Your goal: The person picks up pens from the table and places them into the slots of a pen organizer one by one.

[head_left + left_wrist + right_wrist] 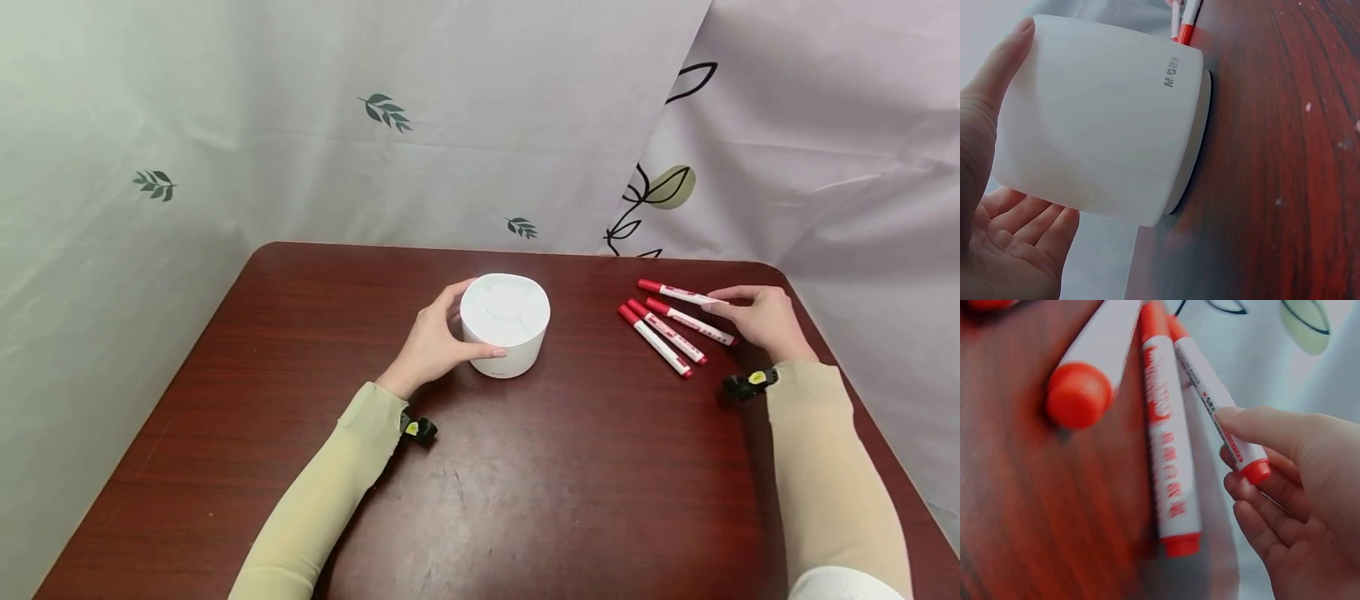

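Note:
My left hand (431, 346) grips a round white pen holder (510, 354), thumb across its near side and fingers round the far side. The pen holder stands upright on the table, with faint dividers at its top. In the left wrist view, the white holder (1104, 119) shows a small grey logo. At the right, my right hand (765, 321) pinches the tail end of a red-capped white marker (682, 294) between thumb and fingers. The right wrist view shows this marker (1213, 394) slanted, its red tail past the thumb. Three similar markers (677, 337) lie just beside that hand.
The dark red-brown wooden table (525, 492) has its back edge close behind the holder and markers. A pale curtain (300, 125) with leaf prints hangs behind it and along the sides. Each wrist wears a small black camera (420, 429).

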The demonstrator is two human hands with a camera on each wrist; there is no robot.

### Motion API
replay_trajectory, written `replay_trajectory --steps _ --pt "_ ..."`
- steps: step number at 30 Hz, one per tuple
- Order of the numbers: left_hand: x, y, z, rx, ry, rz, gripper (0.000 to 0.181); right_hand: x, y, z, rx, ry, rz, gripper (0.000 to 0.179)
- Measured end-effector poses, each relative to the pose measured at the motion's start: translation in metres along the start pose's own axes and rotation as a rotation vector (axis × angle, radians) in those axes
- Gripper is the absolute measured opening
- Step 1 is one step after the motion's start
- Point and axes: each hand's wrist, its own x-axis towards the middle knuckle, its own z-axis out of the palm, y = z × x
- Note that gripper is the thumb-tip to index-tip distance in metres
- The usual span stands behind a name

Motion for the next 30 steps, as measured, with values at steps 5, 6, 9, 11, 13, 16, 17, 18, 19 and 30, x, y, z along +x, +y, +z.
replay_trajectory --steps 5,6,9,11,13,16,17,18,19,30 --pt "0.000 -0.002 0.000 0.001 0.002 0.007 0.095 0.000 -0.011 -0.007 0.092 0.039 0.036 0.054" --pt "0.000 -0.003 0.000 0.002 0.001 0.007 0.095 -0.001 -0.013 -0.009 0.109 0.043 0.046 0.056" --pt "0.000 -0.002 -0.001 0.006 0.000 0.003 0.095 -0.001 -0.020 -0.013 0.179 0.040 0.082 0.054" --pt "0.000 -0.003 -0.001 0.005 0.000 -0.001 0.096 -0.002 -0.024 -0.015 0.228 0.042 0.099 0.049" --pt "0.000 -0.002 -0.001 0.004 -0.001 -0.004 0.096 -0.003 -0.027 -0.016 0.278 0.047 0.113 0.044" --pt "0.000 -0.002 -0.001 0.005 -0.001 -0.007 0.096 -0.005 -0.032 -0.017 0.328 0.062 0.109 0.042" --pt "-0.001 -0.002 -0.001 0.006 -0.002 -0.009 0.096 -0.005 -0.034 -0.018 0.342 0.069 0.103 0.042" --pt "-0.001 -0.002 -0.001 0.008 -0.002 -0.010 0.096 -0.005 -0.037 -0.018 0.361 0.077 0.097 0.041" --pt "-0.001 -0.003 -0.001 0.012 -0.002 -0.011 0.096 -0.006 -0.039 -0.018 0.377 0.087 0.086 0.040" --pt "0.013 -0.043 0.004 0.003 0.002 0.004 0.105 -0.015 -0.085 -0.018 0.685 0.192 -0.081 0.031"
